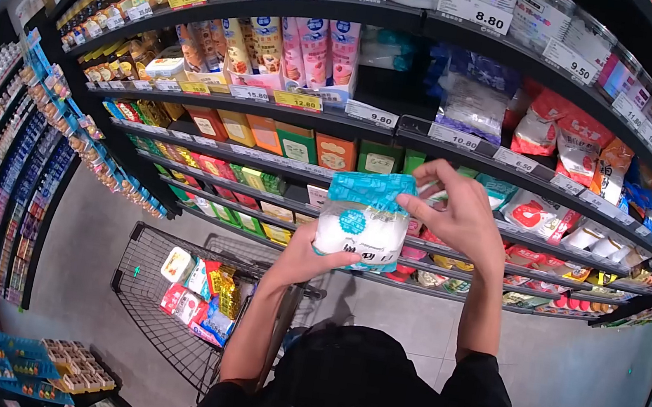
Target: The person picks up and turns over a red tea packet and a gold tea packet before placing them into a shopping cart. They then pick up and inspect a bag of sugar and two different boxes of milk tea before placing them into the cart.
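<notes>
In front of the shelves I hold up a clear bag of white sugar [364, 230] with a teal top band and a round teal mark. My left hand [303, 257] wraps round its lower left side, the thumb lying across the front near the bottom. At the bag's upper right corner, my right hand [458, 214] pinches the teal edge between thumb and fingers. The bag is roughly upright, and its back is hidden.
A black wire shopping cart [159, 326] with several packaged goods stands at lower left. Long shelves [371, 118] with price tags curve across the front, carrying bagged goods, boxes and jars. Another stocked rack [4, 183] is at far left. Grey floor [409, 323] shows below.
</notes>
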Demonstrator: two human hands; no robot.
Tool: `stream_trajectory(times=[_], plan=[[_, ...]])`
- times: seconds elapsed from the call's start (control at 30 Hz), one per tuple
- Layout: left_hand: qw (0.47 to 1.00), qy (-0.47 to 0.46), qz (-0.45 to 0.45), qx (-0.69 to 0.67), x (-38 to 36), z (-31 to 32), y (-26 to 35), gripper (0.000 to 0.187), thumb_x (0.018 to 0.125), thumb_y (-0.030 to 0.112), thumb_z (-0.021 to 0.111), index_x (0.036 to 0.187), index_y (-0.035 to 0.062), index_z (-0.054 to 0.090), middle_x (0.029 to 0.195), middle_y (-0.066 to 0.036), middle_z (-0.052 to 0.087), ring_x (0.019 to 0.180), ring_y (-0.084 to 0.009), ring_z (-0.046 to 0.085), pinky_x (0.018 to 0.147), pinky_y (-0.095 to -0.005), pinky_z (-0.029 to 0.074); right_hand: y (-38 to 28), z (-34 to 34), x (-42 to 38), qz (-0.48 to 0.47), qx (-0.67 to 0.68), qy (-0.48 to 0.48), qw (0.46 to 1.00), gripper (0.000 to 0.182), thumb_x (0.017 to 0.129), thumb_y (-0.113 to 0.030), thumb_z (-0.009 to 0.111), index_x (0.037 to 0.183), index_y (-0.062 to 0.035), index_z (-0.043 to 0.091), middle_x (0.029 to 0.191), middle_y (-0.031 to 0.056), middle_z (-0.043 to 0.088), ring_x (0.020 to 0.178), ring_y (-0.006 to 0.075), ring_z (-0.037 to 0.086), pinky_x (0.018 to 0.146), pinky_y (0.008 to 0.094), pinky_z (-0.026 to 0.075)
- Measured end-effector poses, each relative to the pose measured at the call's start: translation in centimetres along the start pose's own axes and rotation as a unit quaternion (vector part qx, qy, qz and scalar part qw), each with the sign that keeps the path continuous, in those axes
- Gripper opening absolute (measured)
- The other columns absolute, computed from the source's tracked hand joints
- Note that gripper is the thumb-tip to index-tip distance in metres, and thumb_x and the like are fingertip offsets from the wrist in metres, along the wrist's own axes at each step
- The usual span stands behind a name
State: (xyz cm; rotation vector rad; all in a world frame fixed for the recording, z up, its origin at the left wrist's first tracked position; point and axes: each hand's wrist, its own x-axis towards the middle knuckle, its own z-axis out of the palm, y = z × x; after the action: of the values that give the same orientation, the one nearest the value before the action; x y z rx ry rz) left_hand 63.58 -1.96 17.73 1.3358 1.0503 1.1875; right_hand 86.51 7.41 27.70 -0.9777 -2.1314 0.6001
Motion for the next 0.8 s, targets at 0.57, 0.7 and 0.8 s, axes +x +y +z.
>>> stream_trajectory(times=[0.57, 0.7, 0.8], plan=[[1.0, 0.01, 0.009, -0.015, 1.3, 1.3, -1.4, 0.044, 0.078, 0.01, 0.081, 0.116, -0.0022, 0.061, 0.108, -0.006, 0.068, 0.097, -0.0117, 0.061, 0.085, -0.029, 0.05, 0.3, 0.6, -1.8, -0.036, -0.208, 0.079, 0.974, 0.016, 0.092, -0.013, 0.06, 0.084, 0.0002, 0.055, 0.061, 0.017, 0.058, 0.056, 0.0375, 0.058, 0.051, 0.0438, 0.043], [0.999, 0.02, -0.012, -0.04, 1.2, 0.7, -2.1, 0.042, 0.078, 0.01, 0.081, 0.113, -0.0015, 0.062, 0.107, -0.006, 0.068, 0.096, -0.0115, 0.061, 0.084, -0.0289, 0.051, 1.3, 0.6, -2.1, -0.012, -0.047, 0.078, 0.996, 0.022, 0.099, -0.019, 0.053, 0.085, -0.0022, 0.051, 0.064, 0.0142, 0.06, 0.054, 0.0311, 0.061, 0.052, 0.0395, 0.045], [0.998, 0.0, -0.027, -0.052, 0.7, -0.2, -1.7, 0.043, 0.077, 0.01, 0.081, 0.114, -0.0017, 0.062, 0.106, -0.006, 0.068, 0.095, -0.0115, 0.062, 0.084, -0.0287, 0.051, 2.2, 0.7, -2.4, 0.124, 0.269, 0.029, 0.955, 0.027, 0.103, -0.022, 0.048, 0.085, -0.0024, 0.051, 0.063, 0.0057, 0.056, 0.053, 0.015, 0.059, 0.051, 0.0292, 0.045]])
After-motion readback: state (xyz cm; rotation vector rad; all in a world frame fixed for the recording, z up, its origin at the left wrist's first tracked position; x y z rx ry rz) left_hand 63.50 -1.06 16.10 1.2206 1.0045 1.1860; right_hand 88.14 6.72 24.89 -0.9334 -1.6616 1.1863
